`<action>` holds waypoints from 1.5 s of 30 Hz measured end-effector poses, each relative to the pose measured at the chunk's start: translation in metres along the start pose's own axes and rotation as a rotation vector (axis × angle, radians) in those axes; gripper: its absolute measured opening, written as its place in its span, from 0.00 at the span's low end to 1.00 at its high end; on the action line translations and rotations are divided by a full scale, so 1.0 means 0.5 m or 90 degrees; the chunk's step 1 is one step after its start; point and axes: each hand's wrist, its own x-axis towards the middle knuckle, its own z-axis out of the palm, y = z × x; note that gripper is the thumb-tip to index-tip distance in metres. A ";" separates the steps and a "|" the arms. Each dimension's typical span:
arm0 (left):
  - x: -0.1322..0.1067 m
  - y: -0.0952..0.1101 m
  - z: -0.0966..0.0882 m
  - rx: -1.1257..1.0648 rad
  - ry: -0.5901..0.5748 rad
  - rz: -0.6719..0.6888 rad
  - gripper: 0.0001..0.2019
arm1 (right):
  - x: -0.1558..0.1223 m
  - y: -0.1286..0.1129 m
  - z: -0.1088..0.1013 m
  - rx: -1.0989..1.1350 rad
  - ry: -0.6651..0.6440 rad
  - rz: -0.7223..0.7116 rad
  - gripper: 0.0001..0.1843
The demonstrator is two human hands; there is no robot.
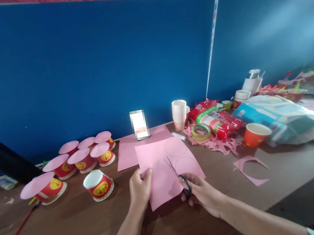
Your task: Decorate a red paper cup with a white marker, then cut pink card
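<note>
A sheet of pink paper [159,173] with two circles drawn on its right half is raised a little off the table. My left hand [140,187] pinches its left edge, thumb on top. My right hand [197,189] is closed around the black handles of a pair of scissors [185,185], whose blades lie over the sheet beside the lower circle. Whether the blades are cutting the paper I cannot tell. Behind it, more pink paper [125,155] lies flat. To the left, a red and white paper cup [98,186] stands upside-up on a white base.
Several red cups topped with pink discs [82,159] stand at left, near a red brush [20,228] and a black cylinder [3,158]. Rightward are stacked white cups [179,115], green tape [201,132], a red bag [218,121], an orange cup [256,136], a plastic bag [294,121] and paper scraps [257,180].
</note>
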 end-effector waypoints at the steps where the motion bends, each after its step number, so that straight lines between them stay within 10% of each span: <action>1: 0.000 0.000 0.000 0.000 -0.001 -0.001 0.16 | 0.000 0.000 0.000 -0.002 0.002 0.000 0.18; 45: -0.012 0.010 0.007 -0.145 -0.031 -0.045 0.18 | 0.022 -0.011 0.001 0.105 -0.007 0.013 0.16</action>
